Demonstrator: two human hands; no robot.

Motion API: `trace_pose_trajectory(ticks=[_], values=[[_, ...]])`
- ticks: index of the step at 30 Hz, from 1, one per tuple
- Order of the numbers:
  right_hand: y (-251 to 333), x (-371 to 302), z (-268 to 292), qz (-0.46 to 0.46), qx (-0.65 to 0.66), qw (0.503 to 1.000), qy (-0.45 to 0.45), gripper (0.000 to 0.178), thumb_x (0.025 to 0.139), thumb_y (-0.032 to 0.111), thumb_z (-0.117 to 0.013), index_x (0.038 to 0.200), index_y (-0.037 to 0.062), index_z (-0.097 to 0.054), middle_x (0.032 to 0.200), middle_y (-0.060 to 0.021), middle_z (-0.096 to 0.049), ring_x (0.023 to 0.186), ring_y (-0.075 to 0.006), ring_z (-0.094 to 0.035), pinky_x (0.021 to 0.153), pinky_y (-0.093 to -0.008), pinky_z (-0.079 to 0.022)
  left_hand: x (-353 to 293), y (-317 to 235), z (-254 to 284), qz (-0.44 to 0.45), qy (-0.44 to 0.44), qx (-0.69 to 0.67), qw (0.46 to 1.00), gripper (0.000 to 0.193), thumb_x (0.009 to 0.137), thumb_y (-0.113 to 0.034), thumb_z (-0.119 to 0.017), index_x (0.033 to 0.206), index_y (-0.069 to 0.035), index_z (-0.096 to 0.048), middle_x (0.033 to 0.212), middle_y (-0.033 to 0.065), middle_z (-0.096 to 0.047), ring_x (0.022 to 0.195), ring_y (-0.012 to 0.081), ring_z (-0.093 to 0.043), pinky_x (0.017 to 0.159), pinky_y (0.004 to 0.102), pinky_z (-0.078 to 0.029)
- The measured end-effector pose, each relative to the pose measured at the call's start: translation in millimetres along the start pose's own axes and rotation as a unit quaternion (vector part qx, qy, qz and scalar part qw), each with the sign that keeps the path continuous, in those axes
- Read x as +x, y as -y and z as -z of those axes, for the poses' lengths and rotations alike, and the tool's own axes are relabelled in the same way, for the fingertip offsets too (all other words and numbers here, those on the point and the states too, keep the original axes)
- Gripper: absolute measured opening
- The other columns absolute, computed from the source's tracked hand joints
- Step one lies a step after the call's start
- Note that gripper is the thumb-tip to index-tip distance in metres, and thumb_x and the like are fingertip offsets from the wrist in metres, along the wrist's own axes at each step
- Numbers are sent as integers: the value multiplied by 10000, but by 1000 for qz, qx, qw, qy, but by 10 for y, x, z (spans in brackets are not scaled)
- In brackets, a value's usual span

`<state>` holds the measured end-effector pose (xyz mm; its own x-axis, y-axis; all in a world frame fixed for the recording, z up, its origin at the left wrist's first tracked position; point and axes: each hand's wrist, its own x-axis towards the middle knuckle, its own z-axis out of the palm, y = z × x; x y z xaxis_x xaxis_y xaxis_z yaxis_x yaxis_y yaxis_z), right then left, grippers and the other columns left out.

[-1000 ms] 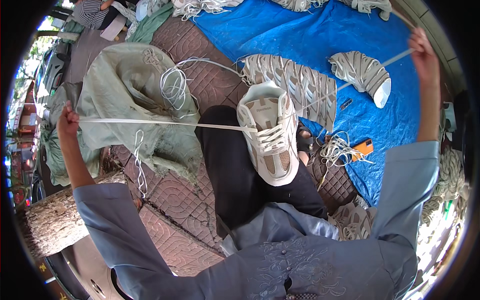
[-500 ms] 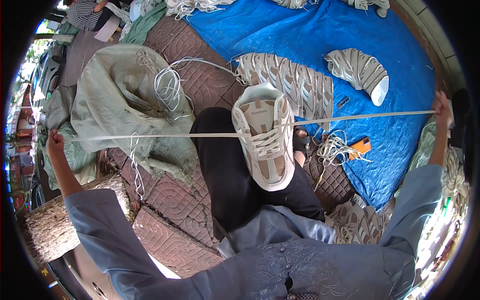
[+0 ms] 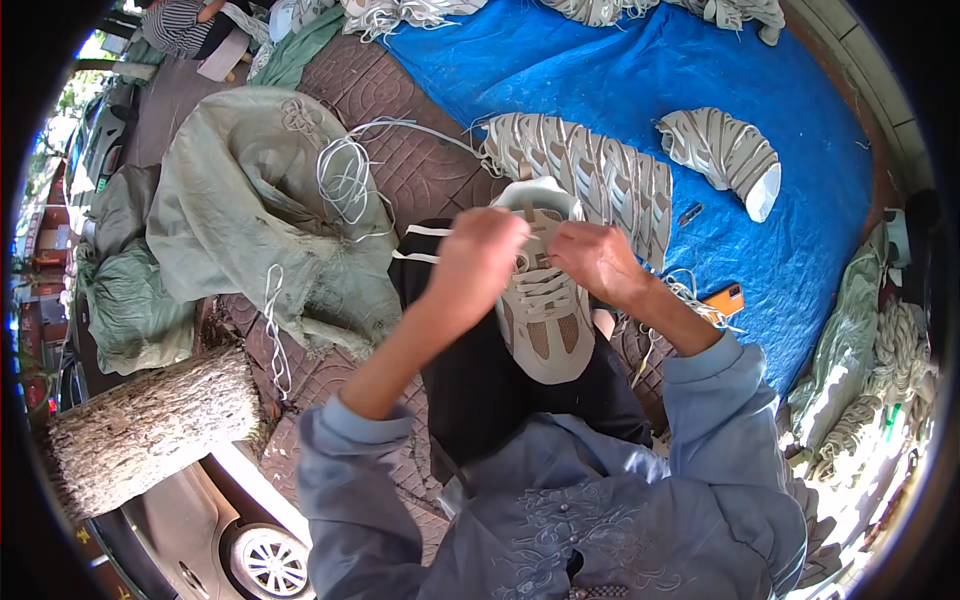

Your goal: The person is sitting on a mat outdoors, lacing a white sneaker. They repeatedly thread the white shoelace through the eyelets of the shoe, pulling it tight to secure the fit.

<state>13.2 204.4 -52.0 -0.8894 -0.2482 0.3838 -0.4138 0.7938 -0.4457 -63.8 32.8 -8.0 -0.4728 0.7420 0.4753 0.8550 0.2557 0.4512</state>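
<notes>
A beige and white shoe upper rests on my black-trousered knee, its toe toward me and its collar away. My left hand, a little blurred, is closed over the left side of the lacing. A white shoelace loops out on its left, against the dark trousers. At the right eyelets, my right hand is pinched close to the upper, with its fingertips near the tongue. What lies between those fingertips is mostly hidden. Crossed rows of lace show below both hands.
Nested shoe uppers lie beyond my knee, and a curved stack sits on the blue tarp. Near its edge are an orange phone and loose laces. At left are a pale sack, a lace bundle and a log.
Both hands have come in from far out at the sides, where they held the lace stretched taut, to the upper's eyelets. The lace now hangs in slack loops at left.
</notes>
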Motion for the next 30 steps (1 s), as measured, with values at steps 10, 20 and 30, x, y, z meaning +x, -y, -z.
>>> trace_pose_trajectory(ticks=[10,20,30], values=[[-59,-124,-114,-3,-59,998,-13,81,627,79,-581,625,76,-500,644,-51,-470,582,-220,-546,485,-339,-456,-207,39,-317,-27,63,142,987,141,596,12,-593,718,-38,-544,684,71,-549,728,214,-546,827,360,-422],[-234,-8,-210,87,184,979,-4,84,594,122,-621,620,85,-551,669,-19,-504,588,-190,-543,522,-311,-437,-381,-55,-301,-23,6,193,981,96,610,-35,-564,676,-60,-499,620,62,-479,680,206,-519,856,355,-403],[-24,-41,-214,28,-81,996,-16,58,598,57,-529,601,74,-473,624,-53,-481,536,-228,-555,423,-335,-439,-424,-56,-275,15,5,185,983,103,624,-36,-582,683,-63,-502,619,59,-474,683,203,-520,856,355,-399]])
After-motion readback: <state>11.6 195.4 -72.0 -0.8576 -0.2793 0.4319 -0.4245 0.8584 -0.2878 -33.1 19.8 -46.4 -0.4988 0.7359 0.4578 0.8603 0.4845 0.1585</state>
